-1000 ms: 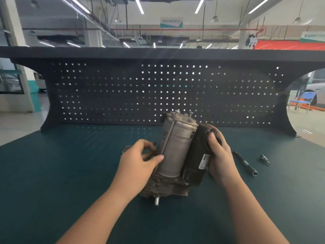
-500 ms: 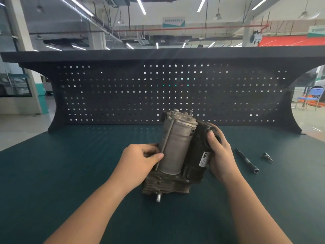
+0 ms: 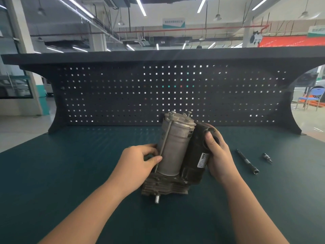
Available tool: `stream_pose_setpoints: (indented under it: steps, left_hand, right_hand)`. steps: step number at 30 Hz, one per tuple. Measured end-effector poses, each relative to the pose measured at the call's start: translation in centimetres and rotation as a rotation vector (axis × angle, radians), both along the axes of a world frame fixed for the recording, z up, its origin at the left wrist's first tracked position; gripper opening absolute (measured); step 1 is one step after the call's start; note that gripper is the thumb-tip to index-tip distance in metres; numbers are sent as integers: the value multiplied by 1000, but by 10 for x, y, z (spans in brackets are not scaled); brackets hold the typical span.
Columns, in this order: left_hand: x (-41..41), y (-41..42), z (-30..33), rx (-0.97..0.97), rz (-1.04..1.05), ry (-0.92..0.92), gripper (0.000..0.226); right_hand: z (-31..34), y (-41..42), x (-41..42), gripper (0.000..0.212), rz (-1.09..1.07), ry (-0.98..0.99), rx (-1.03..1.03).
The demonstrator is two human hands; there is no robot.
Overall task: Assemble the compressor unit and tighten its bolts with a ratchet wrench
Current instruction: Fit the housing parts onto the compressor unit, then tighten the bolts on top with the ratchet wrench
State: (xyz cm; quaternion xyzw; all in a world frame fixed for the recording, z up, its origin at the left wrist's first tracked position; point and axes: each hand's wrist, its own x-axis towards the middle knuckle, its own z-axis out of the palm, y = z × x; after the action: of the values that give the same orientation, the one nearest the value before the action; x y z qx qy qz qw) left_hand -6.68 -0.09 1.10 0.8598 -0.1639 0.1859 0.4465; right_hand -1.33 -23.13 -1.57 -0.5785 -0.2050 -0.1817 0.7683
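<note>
1. Two bare forearms rise from the bottom edge of the frame toward the centre, over a dark green table top.
2. The compressor unit stands at centre frame on the table, leaning a little to the right; its dark finned base sits lowest, with a short metal stub poking out toward the camera.
3. The left hand sits just left of centre; its fingers are curled against the lower left side of the silver cylinder, the thumb tip touching a long thin bolt that runs up the cylinder's side; whether it pinches the bolt cannot be told.
4. The right hand sits right of centre; its fingers wrap round the black motor housing, the thumb lying over its upper end, beside a white label.
5. Right of that hand, a slim dark extension bar lies on the table; farther right, apart from it, lies a small metal bit.
6. The cylinder's grey cast cap is uppermost, with bolt heads standing proud.
7. Behind, a black pegboard spans the frame's middle; above it run ceiling strip lights; a blue chair stands at far right.
</note>
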Motion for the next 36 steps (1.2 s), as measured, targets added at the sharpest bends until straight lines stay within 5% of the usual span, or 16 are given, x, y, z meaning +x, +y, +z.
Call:
stream_pose_setpoints:
  steps: [2,7,11,18,21,23,25,28,31,36]
  left_hand:
    - [2,5,3,11,2,-17,9]
    - [11,-1,45,-203,-219,-168,53]
    - [28,-35,73,34,-328,-153,103]
    - [35,-45,59,136,-157,-311,78]
    - [36,-50,59,168,-69,-345,69]
    - [34,-52,59,210,-2,-390,61]
    - [33,-52,61,273,32,-420,69]
    - [32,-48,65,322,28,-402,80]
    - [32,-45,70,455,57,-450,75]
    - [40,-44,71,292,-77,-389,46]
  right_hand:
    - [-2,-1,1,74,10,-3,-1]
    - [-1,-3,2,90,97,31,34]
    - [-2,-6,8,81,162,36,99]
    - [12,-42,-6,92,-78,306,-119]
    - [2,-61,-1,62,-613,600,-585]
    - [-13,-51,3,49,-627,837,-993]
    - [-25,-33,6,33,-569,958,-1171]
    - [-27,-23,10,14,-628,931,-1186]
    - [5,-28,5,23,-720,863,-1159]
    - [97,-44,-30,17,-825,100,-944]
